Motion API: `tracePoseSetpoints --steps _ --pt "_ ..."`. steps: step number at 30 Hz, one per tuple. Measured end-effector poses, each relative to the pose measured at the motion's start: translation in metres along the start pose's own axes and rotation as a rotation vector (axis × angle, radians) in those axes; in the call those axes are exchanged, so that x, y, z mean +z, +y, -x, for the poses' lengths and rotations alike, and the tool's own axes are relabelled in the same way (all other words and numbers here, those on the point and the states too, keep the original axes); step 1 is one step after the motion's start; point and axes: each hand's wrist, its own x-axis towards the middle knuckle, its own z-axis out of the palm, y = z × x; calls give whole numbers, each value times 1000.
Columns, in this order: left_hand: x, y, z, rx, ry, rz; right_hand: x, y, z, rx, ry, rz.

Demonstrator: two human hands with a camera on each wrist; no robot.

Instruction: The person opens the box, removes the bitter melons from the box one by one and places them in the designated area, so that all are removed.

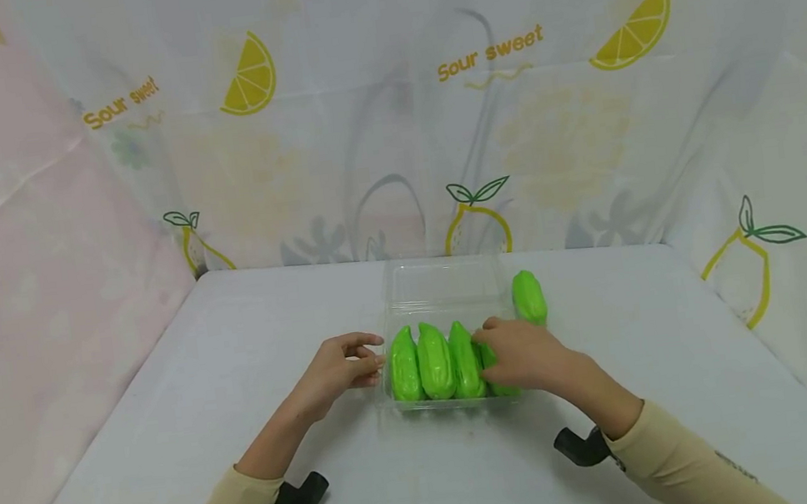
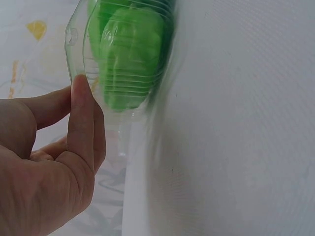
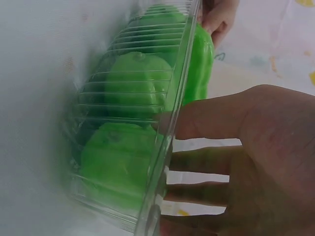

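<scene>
Toward the white bench's [image 1: 185, 447] far edge, an open clear box [image 1: 452, 403] holds 4 green vegetables [image 1: 435, 361] in a row. The left hand [image 1: 338, 369] touches its left rim; the right hand [image 1: 529, 352] grips the rightmost vegetable [image 1: 503, 389]. 1 loose vegetable [image 1: 528, 297] lies beyond that hand, nearer the far edge.

Glossy, ribbed clear plastic container [image 1: 445, 280], smooth, shiny green vegetables [image 1: 436, 363], matt tabletop [image 1: 289, 308], creased cloth backdrop [image 1: 389, 136].

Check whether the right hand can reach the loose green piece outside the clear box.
Probably yes: the loose green piece lies just beyond the right hand, nothing visible between; it must first leave the clear box.
</scene>
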Motion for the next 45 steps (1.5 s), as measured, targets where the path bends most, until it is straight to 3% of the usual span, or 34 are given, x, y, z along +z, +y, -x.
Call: tracePoseSetpoints --steps 14,26,45 --pt "1 0 0 2 2 -1 10 1 -2 -23 -3 -103" --pt "1 0 1 2 7 16 17 -2 -2 -9 85 -98" --pt "0 1 3 2 10 16 10 0 4 46 120 -226"
